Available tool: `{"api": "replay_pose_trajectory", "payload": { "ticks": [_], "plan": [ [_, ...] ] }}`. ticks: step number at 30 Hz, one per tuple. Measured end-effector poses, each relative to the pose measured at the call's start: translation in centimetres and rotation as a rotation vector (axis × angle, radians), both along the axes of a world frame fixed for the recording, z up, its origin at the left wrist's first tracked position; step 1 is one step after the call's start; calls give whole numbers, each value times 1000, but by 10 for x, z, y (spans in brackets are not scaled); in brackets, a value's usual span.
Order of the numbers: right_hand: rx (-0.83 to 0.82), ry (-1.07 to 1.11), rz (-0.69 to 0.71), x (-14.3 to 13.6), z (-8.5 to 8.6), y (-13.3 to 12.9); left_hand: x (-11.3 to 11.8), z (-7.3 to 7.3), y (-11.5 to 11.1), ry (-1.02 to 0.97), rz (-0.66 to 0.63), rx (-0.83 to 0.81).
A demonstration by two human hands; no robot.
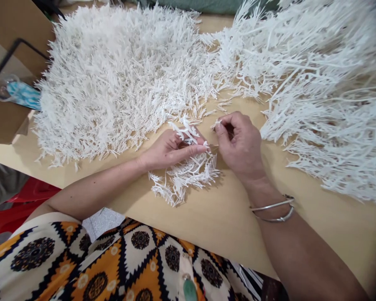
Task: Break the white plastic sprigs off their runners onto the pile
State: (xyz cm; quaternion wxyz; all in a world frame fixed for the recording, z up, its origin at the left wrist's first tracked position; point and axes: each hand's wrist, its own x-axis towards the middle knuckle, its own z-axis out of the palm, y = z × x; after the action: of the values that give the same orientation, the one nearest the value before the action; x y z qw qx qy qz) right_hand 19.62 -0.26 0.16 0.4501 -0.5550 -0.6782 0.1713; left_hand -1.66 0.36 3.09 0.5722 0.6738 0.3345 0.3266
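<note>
My left hand (175, 148) is closed around a white plastic branch (197, 170), its thumb and fingers pinching the stem. The branch's feathery twigs hang below the hand, just above or on the table; I cannot tell which. To the right, my right hand (240, 144) is closed in a pinch on a small white sprig (217, 123) between thumb and forefinger. A short gap lies between the two hands. The curled fingers of the right hand hide part of what they hold.
A wide heap of small white sprigs (122, 79) covers the table (232, 225) at the back left. Longer white branches (326, 92) are piled at the right. At the left edge stand a cardboard box (15, 121) and a clear cup (8, 88). A red stool (34, 190) shows below.
</note>
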Motion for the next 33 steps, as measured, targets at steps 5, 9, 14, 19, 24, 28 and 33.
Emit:
{"api": "replay_pose_trajectory", "payload": {
  "ticks": [5,9,14,19,24,28,33],
  "plan": [
    [-18,177,-13,2,0,0,2,-6,4,-98,156,-62],
    [136,369,-102,6,-9,5,5,-17,11,-191,274,-122],
    [123,260,-119,8,-6,2,5,-23,12,-211,351,-175],
    [88,161,43,-1,10,-7,3,-19,12,-257,320,-255],
    [2,90,302,-3,14,-10,5,-10,11,-302,272,-249],
    [-118,222,340,-2,12,-12,8,-5,9,-345,288,-251],
    [-165,287,285,-3,17,-14,7,-8,10,-268,258,-188]
  ]
}}
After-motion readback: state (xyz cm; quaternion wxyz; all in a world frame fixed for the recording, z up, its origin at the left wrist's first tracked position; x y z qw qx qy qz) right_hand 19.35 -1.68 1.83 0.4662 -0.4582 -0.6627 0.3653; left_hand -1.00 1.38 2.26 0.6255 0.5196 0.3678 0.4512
